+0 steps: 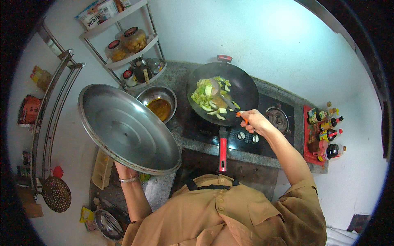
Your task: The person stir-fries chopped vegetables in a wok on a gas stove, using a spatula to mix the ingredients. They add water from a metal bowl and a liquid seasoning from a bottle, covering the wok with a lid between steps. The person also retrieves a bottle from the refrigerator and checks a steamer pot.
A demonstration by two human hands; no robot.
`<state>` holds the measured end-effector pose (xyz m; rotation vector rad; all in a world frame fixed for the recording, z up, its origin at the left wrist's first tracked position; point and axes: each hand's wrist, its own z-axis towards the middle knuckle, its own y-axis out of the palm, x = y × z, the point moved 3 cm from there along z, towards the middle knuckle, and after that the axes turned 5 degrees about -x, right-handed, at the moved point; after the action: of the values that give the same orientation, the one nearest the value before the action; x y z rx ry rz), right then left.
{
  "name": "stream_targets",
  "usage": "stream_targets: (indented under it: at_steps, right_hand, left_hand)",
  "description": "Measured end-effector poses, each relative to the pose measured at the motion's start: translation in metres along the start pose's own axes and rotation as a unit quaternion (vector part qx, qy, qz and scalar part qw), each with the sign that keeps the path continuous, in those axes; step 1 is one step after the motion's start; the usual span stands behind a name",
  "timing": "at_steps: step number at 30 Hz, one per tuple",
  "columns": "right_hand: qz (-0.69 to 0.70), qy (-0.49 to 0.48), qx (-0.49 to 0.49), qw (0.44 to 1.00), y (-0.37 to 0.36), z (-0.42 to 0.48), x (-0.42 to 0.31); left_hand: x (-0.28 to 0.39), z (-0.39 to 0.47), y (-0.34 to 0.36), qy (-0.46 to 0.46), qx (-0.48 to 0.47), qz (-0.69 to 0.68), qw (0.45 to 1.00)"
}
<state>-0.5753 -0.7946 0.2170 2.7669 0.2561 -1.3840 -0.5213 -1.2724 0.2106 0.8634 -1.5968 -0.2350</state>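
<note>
My right hand (255, 121) grips the orange and black handle of a metal ladle or turner (227, 101). Its head sits among chopped green leafy vegetables (202, 93), apparently cabbage, in a dark wok (243, 80). Faint steam rises there. The wok rests on the left side of a black gas hob (203, 131), its red handle (223, 153) pointing at me. On my left, my left hand (123, 171) holds up a large round metal lid (126, 123), tilted with its inner face towards me. The lid hides my fingers and whatever part they grasp.
A steel bowl of brown liquid (158, 107) stands between lid and wok. Several sauce bottles (327, 134) line a red tray (309, 153) at the right. A corner shelf (135, 57) carries jars. A skimmer (56, 194) hangs from the left wall rail. The second burner (277, 119) lies beside my right forearm.
</note>
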Motion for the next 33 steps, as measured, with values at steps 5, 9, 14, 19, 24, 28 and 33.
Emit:
stream_targets:
  at_steps: [5,9,14,19,24,28,33]
  right_hand:
    - [-0.215,-0.005,0.105,0.971,-0.008,0.016,-0.002]
    - [-0.408,-0.116,0.203,0.883,-0.028,0.013,-0.004]
    - [-0.589,-0.168,0.220,0.760,-0.008,-0.007,-0.004]
    - [-0.681,-0.146,0.218,0.683,-0.021,-0.055,-0.019]
    - [-0.696,-0.167,0.201,0.669,-0.014,-0.080,-0.016]
    - [-0.673,-0.194,0.236,0.674,-0.002,-0.033,-0.004]
    - [-0.677,-0.187,0.223,0.676,0.005,-0.018,-0.002]
  left_hand:
    - [0.005,-0.004,0.018,0.011,-0.012,0.024,1.000]
    - [0.005,-0.006,0.019,-0.017,-0.002,0.008,1.000]
    - [-0.002,0.006,0.015,0.016,-0.039,0.032,0.999]
    - [-0.001,0.000,0.024,0.015,-0.051,0.007,0.999]
    - [-0.004,0.001,0.024,0.030,-0.051,0.019,0.998]
    - [-0.004,0.005,0.034,0.037,-0.057,0.055,0.996]
    - [-0.006,0.006,0.032,0.027,-0.046,0.043,0.998]
